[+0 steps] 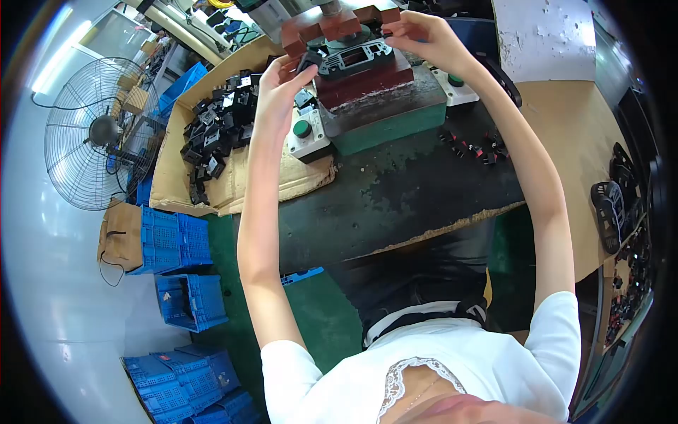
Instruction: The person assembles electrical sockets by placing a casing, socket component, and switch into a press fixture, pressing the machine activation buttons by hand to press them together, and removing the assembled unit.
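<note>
My left hand (281,81) is at the left side of the press fixture, its thumb and fingers closed round a small black part (309,60). A black panel with cut-outs (355,58) lies on the dark red block (367,86) of the fixture, under the red-brown press head (339,25). At the fixture's right side my right hand (424,35) has its fingertips pinched by the panel's right end. Whatever lies between those fingertips is too small to name. The block rests on a green base (388,125).
Green push-buttons on white boxes (308,139) (454,92) flank the base. An open cardboard box (173,155) of black parts stands left. Small red and black pieces (474,148) lie on the dark table (395,198). A fan (104,131) and blue crates (191,300) are further left.
</note>
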The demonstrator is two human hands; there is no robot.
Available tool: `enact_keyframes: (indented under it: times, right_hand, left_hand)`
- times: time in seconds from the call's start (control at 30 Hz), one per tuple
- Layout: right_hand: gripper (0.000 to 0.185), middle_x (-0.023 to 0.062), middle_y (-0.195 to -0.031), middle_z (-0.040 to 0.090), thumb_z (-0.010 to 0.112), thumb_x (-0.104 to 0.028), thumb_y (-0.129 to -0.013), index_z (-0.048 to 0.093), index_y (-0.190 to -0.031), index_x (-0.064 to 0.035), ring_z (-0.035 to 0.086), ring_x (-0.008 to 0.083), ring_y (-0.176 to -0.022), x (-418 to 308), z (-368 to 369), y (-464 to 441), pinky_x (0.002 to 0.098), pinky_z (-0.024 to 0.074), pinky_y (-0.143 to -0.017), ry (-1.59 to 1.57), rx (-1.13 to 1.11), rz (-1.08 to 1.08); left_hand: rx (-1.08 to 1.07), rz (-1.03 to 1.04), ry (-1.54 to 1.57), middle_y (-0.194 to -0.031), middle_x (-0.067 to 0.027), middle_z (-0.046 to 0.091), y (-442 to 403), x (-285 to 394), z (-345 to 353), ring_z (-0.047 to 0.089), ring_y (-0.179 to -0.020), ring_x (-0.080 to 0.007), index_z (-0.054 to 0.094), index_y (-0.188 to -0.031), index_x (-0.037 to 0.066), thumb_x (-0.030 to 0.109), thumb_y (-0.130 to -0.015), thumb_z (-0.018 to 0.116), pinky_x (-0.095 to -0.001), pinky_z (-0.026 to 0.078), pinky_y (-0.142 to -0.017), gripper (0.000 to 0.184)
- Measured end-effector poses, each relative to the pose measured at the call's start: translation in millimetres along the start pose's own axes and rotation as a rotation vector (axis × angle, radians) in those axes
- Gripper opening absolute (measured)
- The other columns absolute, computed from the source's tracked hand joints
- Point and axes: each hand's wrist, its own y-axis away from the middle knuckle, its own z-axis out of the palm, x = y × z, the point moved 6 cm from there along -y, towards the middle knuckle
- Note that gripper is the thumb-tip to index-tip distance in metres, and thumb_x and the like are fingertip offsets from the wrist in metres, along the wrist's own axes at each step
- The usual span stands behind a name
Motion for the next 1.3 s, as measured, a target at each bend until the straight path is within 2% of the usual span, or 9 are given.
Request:
enact_keyframes:
  times: [0.37, 0.43, 0.5, 0.57, 0.7, 0.77, 1.0, 1.17, 1.3]
  right_hand:
    - [0.01, 0.0049, -0.092, 0.066, 0.065, -0.004, -0.081, 0.064, -0.09, 0.0004, 0.062, 0.0126, -0.079, 1.2, 24.0, -20.0, 0.0268, 0.0492, -0.078, 0.041, -0.239, -0.087]
    - [0.011, 0.0049, -0.091, 0.066, 0.065, -0.004, -0.081, 0.064, -0.091, 0.0002, 0.062, 0.0127, -0.079, 3.8, 25.9, -19.9, 0.027, 0.0493, -0.077, 0.069, -0.237, -0.124]
    - [0.011, 0.0048, -0.089, 0.066, 0.065, -0.004, -0.081, 0.064, -0.092, -0.0001, 0.062, 0.0128, -0.078, 1.1, 25.7, -20.1, 0.0272, 0.0493, -0.076, 0.099, -0.239, -0.159]
    - [0.012, 0.0055, -0.084, 0.065, 0.065, -0.004, -0.081, 0.063, -0.091, 0.0006, 0.062, 0.0134, -0.078, 0.6, 25.3, -19.6, 0.0276, 0.0496, -0.074, 0.144, -0.24, -0.074]
    - [0.012, 0.006, -0.082, 0.064, 0.065, -0.004, -0.081, 0.061, -0.091, 0.0003, 0.062, 0.0145, -0.077, -4.6, 25.3, -21.0, 0.0285, 0.0501, -0.074, 0.103, -0.231, -0.219]
    - [0.011, 0.0066, -0.083, 0.063, 0.065, -0.003, -0.081, 0.059, -0.09, -0.0005, 0.062, 0.0162, -0.078, -3.1, 24.3, -21.3, 0.0294, 0.0507, -0.075, 0.107, -0.261, -0.052]
    - [0.009, 0.0073, -0.087, 0.062, 0.064, -0.004, -0.083, 0.058, -0.09, -0.0014, 0.061, 0.0201, -0.083, -6.3, 22.6, -22.5, 0.031, 0.0488, -0.078, 0.167, -0.308, -0.241]
    - [0.01, 0.0079, -0.088, 0.063, 0.063, -0.005, -0.082, 0.059, -0.09, -0.0011, 0.061, 0.0215, -0.082, -0.3, 23.5, -22.9, 0.0318, 0.0488, -0.078, 0.21, -0.309, -0.183]
    - [0.012, 0.0078, -0.087, 0.063, 0.064, -0.006, -0.083, 0.06, -0.092, -0.001, 0.062, 0.0205, -0.082, -2.9, 23.3, -21.6, 0.0319, 0.0492, -0.077, 0.203, -0.298, -0.179]
  left_hand:
    - [-0.035, 0.105, 0.061, -0.098, -0.0029, 0.063, -20.1, -4.0, 24.0, 0.055, -0.089, -0.0083, 0.06, -0.109, 0.001, 0.008, -0.079, 0.07, -0.0259, 0.041, -0.083, 0.032]
    - [-0.128, 0.247, -0.098, -0.098, -0.002, 0.063, -18.0, 6.2, 43.0, 0.056, -0.088, -0.01, 0.059, -0.111, 0.0, 0.011, -0.078, 0.071, -0.0274, 0.044, -0.08, 0.036]
    - [-0.114, 0.143, -0.396, -0.097, -0.0063, 0.064, -24.6, -3.9, 42.2, 0.059, -0.086, -0.0169, 0.058, -0.113, 0.0, 0.012, -0.076, 0.073, -0.0314, 0.046, -0.079, 0.042]
    - [-0.179, 0.608, -0.764, -0.095, -0.0123, 0.064, -15.2, 7.6, 58.2, 0.061, -0.085, -0.0246, 0.059, -0.111, 0.002, 0.014, -0.072, 0.075, -0.035, 0.048, -0.078, 0.043]
    - [-0.155, 0.689, -0.83, -0.097, -0.0167, 0.064, -15.1, 12.9, 55.7, 0.061, -0.091, -0.0324, 0.06, -0.109, 0.004, 0.01, -0.072, 0.072, -0.0369, 0.047, -0.081, 0.039]
    - [-0.188, 0.707, -0.907, -0.1, -0.0172, 0.064, -15.1, 10.8, 60.2, 0.06, -0.095, -0.0339, 0.06, -0.107, 0.004, 0.008, -0.072, 0.071, -0.0368, 0.046, -0.082, 0.037]
    - [-0.218, 0.739, -0.965, -0.098, -0.0148, 0.065, -11.1, 11.0, 60.6, 0.059, -0.094, -0.0343, 0.06, -0.105, 0.005, 0.013, -0.076, 0.068, -0.0381, 0.047, -0.08, 0.03]
    - [-0.24, 0.791, -0.968, -0.098, -0.0138, 0.065, -8.8, 12.6, 58.7, 0.059, -0.094, -0.033, 0.063, -0.103, 0.006, 0.014, -0.079, 0.066, -0.0375, 0.047, -0.081, 0.025]
    - [-0.258, 0.642, -0.799, -0.099, -0.0121, 0.065, -16.9, 10.8, 52.7, 0.06, -0.095, -0.029, 0.066, -0.099, 0.006, 0.017, -0.076, 0.07, -0.0352, 0.046, -0.086, 0.025]
